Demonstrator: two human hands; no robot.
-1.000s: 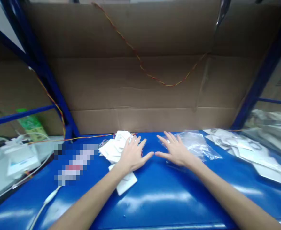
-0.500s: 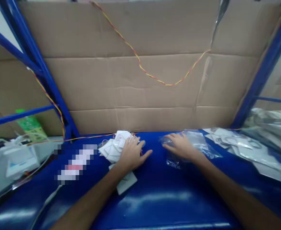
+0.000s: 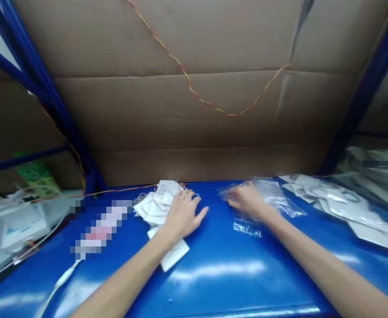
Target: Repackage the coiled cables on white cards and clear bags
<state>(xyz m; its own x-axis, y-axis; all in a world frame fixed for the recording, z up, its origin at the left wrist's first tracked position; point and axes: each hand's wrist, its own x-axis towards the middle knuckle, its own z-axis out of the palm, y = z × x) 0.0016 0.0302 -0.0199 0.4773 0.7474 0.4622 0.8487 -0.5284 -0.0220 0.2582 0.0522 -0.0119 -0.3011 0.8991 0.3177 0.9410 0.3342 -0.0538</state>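
My left hand lies with fingers spread over the right side of a heap of flat white square pieces; thin coloured wires show around the heap. Below that wrist, another white square piece rests on the blue tabletop. Over to the right, my right hand is closed on a clear plastic bag, whose edge sticks out left of the fingers. More clear plastic bags lie beneath and beside this hand. The fingertips are partly hidden.
Flat white packets are spread at the right. A white cable leads to a pixelated object at left. White devices and a green bottle stand at far left. Behind, a cardboard panel carries a twisted wire.
The fingers of my right hand have curled in over the plastic bags, and the bags have shifted slightly. My left hand stays on the heap. The view has tilted a little.
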